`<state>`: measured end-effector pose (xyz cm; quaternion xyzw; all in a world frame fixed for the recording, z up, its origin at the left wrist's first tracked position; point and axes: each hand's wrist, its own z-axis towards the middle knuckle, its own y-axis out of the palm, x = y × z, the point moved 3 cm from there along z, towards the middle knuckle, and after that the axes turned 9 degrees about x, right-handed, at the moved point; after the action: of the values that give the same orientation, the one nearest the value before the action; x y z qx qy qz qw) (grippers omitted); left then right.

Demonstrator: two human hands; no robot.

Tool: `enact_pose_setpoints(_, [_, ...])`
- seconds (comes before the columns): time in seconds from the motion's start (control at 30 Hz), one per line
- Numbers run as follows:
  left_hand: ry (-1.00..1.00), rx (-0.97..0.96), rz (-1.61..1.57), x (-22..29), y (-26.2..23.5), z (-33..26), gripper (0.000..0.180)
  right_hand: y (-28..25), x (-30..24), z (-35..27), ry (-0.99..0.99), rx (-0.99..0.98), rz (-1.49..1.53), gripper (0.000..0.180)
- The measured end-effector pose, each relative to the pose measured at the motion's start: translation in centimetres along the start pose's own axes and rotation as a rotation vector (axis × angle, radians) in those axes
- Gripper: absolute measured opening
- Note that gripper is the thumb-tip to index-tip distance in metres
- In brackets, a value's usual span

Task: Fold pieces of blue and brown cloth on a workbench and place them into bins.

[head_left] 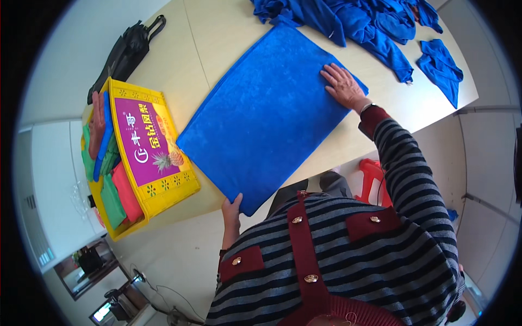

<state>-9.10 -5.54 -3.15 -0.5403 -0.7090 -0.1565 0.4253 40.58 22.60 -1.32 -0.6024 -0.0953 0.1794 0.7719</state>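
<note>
A large blue cloth [266,114] lies spread flat on the pale wooden table [217,38], one corner hanging past the near edge. My left hand [232,209] grips that near corner at the table's edge. My right hand [342,84] rests flat, fingers spread, on the cloth's right edge. Both sleeves are striped dark blue and grey with maroon cuffs.
A yellow cardboard box [138,157] at the table's left edge holds folded green, pink and blue cloths. A heap of blue cloths [359,22] lies at the far side, one more [440,68] to the right. A black bag [125,54] sits far left. A red stool [372,182] stands below.
</note>
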Motion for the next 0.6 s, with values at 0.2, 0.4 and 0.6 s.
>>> enact_pose_setpoints(0.2, [-0.125, -0.042, -0.118, 1.7, 1.7, -1.5, 0.042, -0.2, -6.2, 1.5, -0.041, 0.239, 0.317, 0.067])
enact_pose_setpoints(0.4, [-0.179, -0.164, -0.519, 6.9, 3.9, -1.9, 0.048, -9.0, -28.4, -1.8, -0.522, -0.126, 0.902, 0.072])
enact_pose_setpoints(0.6, [-0.168, -0.192, -0.427, 9.8, 3.7, 0.4, 0.047, -5.7, -31.8, -0.8, -0.367, -0.193, 0.96, 0.063])
